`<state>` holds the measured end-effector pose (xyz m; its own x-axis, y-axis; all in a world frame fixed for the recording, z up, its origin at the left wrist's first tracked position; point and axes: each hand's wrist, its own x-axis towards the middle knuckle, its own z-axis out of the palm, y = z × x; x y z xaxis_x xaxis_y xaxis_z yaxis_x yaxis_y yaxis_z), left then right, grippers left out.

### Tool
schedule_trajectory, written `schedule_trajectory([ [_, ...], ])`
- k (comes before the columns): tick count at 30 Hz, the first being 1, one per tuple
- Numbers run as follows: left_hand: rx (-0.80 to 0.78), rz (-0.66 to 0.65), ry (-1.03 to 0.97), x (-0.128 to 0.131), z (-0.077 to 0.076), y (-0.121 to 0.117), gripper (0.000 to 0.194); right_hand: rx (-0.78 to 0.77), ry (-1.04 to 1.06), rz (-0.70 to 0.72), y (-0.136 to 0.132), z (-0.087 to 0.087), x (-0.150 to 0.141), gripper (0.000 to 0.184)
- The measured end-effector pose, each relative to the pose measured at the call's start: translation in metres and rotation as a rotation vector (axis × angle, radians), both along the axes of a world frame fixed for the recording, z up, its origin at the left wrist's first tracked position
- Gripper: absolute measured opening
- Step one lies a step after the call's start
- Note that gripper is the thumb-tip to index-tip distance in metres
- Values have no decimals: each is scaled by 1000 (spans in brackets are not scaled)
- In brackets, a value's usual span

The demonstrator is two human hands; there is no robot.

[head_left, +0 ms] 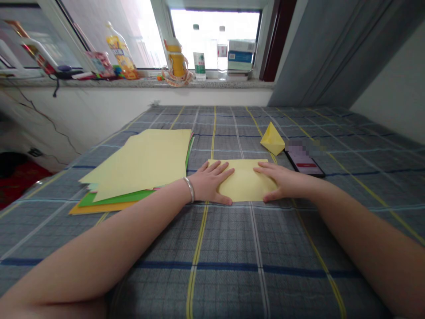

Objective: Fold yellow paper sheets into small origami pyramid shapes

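Note:
A pale yellow sheet of paper (247,184), a wide rectangle, lies flat on the grey plaid cloth (229,248) in front of me. My left hand (212,182) rests on its left end with the fingers spread and the thumb along the near edge. On the right end lies my right hand (272,179), its fingers stretched out and apart from the thumb. Both palms face down, and the hands cover the paper's two short ends. A silver bangle (189,189) circles my left wrist.
To the left lies a stack of coloured paper (149,161), yellow on top. Beyond my right hand are a folded yellow paper shape (272,139) and a phone (303,160). Bottles, including a yellow one (177,62), and boxes (241,57) line the windowsill (133,82).

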<state>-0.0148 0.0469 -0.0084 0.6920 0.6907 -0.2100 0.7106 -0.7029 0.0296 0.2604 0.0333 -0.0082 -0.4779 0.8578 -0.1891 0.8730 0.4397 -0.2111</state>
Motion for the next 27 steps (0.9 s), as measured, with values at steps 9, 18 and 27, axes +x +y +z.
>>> schedule_trajectory([
  [9, -57, -20, 46, -14, 3, 7, 105, -62, -6, -59, 1, 5, 11, 107],
  [18, -83, 12, 78, -26, 12, 12, 110, -46, 4, -42, 2, 3, 27, 103],
  [27, -85, 16, 88, -36, 18, 15, 114, -43, 18, -47, 3, 1, 35, 100],
])
